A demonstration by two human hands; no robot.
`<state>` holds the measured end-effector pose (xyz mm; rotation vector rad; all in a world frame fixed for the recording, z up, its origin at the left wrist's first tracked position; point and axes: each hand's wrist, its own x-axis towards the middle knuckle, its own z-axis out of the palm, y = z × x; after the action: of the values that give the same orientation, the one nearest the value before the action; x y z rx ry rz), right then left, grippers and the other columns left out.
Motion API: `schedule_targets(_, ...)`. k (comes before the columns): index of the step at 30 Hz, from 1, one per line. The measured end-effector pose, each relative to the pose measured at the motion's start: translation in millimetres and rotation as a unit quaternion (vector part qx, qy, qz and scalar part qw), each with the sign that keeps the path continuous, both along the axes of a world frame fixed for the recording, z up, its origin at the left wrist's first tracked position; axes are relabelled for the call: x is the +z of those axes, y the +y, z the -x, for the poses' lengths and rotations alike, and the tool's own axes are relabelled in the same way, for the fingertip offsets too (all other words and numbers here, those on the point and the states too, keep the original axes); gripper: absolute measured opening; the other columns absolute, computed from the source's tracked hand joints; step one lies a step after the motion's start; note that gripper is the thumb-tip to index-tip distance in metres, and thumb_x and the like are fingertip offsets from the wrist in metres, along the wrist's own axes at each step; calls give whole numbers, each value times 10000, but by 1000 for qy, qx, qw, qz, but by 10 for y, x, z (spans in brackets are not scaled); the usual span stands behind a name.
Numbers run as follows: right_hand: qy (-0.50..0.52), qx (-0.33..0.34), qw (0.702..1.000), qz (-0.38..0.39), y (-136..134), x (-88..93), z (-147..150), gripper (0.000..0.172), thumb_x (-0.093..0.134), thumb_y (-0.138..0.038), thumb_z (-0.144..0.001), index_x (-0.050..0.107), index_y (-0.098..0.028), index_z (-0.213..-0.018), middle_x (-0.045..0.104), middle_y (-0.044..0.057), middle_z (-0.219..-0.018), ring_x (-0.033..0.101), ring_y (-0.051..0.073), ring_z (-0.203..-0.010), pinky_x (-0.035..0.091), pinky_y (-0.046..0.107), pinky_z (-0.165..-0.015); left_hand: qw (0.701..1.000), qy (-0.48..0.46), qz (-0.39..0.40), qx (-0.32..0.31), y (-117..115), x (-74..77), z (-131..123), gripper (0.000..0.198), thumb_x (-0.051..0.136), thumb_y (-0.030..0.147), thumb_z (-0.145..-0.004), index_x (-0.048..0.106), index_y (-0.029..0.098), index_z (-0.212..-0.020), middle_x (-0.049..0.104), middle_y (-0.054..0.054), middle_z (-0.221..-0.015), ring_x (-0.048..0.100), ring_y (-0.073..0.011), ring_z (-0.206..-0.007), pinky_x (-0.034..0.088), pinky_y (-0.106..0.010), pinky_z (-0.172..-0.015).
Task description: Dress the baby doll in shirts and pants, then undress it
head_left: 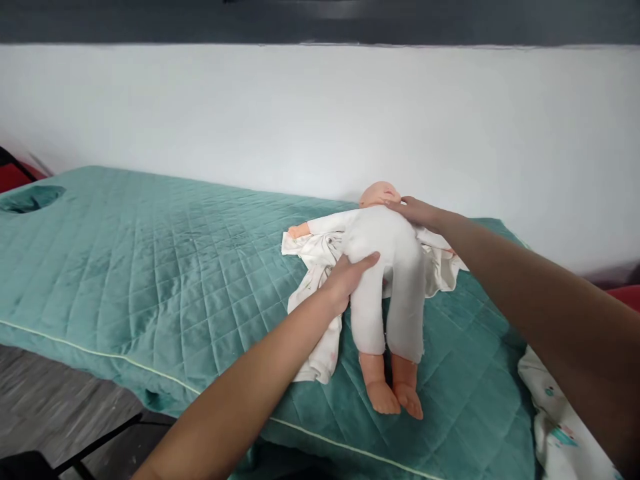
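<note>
A baby doll [383, 233] with a white cloth body and bare plastic head, hands and feet lies on its back, its feet toward me. My left hand [350, 277] grips the doll at the hip, thumb on top and the other fingers hidden beneath. At the doll's neck and shoulder, my right hand [415, 210] is closed around it, with part of the fingers out of sight. White patterned baby clothing [315, 340] is spread under the doll and shows on both sides of it.
A green quilted cover [200, 287] spans the bed, with a hole [33, 198] at its far left. Behind stands a white wall [250, 120]. Another patterned white cloth [565, 427] is at the lower right. A black metal frame [100, 443] stands at the lower left.
</note>
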<state>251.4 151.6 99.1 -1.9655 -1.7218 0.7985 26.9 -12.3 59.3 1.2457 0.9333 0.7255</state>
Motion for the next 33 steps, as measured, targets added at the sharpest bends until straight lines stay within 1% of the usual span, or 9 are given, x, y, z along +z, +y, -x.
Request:
schedule_targets(4, 67, 22, 997, 6, -20, 146, 125, 662, 722, -689, -747, 657, -193, -1179, 708, 218, -1232, 661, 412, -1126, 565, 565, -910, 992, -118, 28, 36, 94, 155, 238, 772, 656, 690, -753, 591, 205, -1350, 722, -144, -1252, 720, -283, -1096, 631, -323, -825)
schedule_targets(9, 177, 73, 982, 5, -26, 244, 661, 429, 734, -583, -812, 688, -199, -999, 763, 151, -930, 712, 321, -926, 609, 418, -742, 993, -119, -2, 9, 290, 190, 988, 732, 650, 666, -790, 592, 173, -1328, 745, -160, -1139, 743, -320, -975, 662, -436, -777)
schedule_targets(14, 127, 149, 981, 1, 250, 194, 1449, 458, 733, -604, -813, 685, -184, -988, 743, 128, -990, 676, 257, -882, 583, 354, -691, 991, -70, -48, 103, 435, 106, 1866, 513, 642, 587, -841, 669, 194, -1170, 759, -130, -912, 750, -336, -846, 645, -533, -715)
schedule_targets(19, 143, 236, 959, -59, 673, 69, 2215, 357, 733, -530, -844, 668, -199, -961, 698, 83, -893, 647, 270, -934, 582, 379, -740, 981, 4, -79, 179, 603, 78, 2513, 466, 660, 567, -828, 698, 191, -1101, 739, -122, -799, 746, -345, -813, 636, -529, -683)
schedule_targets(22, 144, 245, 955, -80, 837, -8, 2612, 323, 726, -480, -856, 653, -196, -989, 688, 82, -948, 638, 310, -1038, 587, 448, -826, 966, 48, -106, 230, 711, 29, 2809, 470, 679, 563, -813, 707, 179, -1082, 740, -138, -814, 744, -359, -860, 633, -528, -710)
schedule_targets(25, 149, 251, 952, -97, 869, -64, 2922, 438, 702, -503, -867, 627, -179, -1152, 678, 107, -1174, 597, 332, -1182, 532, 521, -989, 943, 95, -137, 287, 771, -68, 3052, 487, 685, 566, -802, 716, 161, -1071, 738, -151, -837, 739, -373, -906, 626, -539, -741)
schedule_targets(28, 151, 238, 955, -91, 831, -136, 3045, 712, 701, -588, -849, 522, -130, -1364, 586, 161, -1388, 545, 352, -1289, 456, 545, -1088, 925, 134, -153, 322, 771, -177, 3228, 503, 701, 581, -773, 729, 159, -1043, 736, -148, -820, 731, -376, -904, 618, -541, -738)
schedule_targets(30, 123, 220, 965, -67, 817, -215, 2963, 849, 675, -670, -839, 460, -101, -1432, 542, 192, -1436, 541, 359, -1300, 450, 542, -1084, 919, 165, -151, 324, 750, -218, 3300, 487, 700, 585, -764, 738, 167, -1011, 737, -147, -821, 723, -378, -902, 608, -549, -749)
schedule_targets(33, 48, 200, 977, -50, 800, -366, 2557, 708, 484, -695, -949, 575, -78, -1283, 635, 189, -1274, 621, 315, -1173, 491, 493, -1012, 895, 247, -153, 338, 697, -178, 3302, 419, 667, 560, -792, 737, 186, -968, 736, -149, -862, 709, -381, -927, 580, -565, -807)
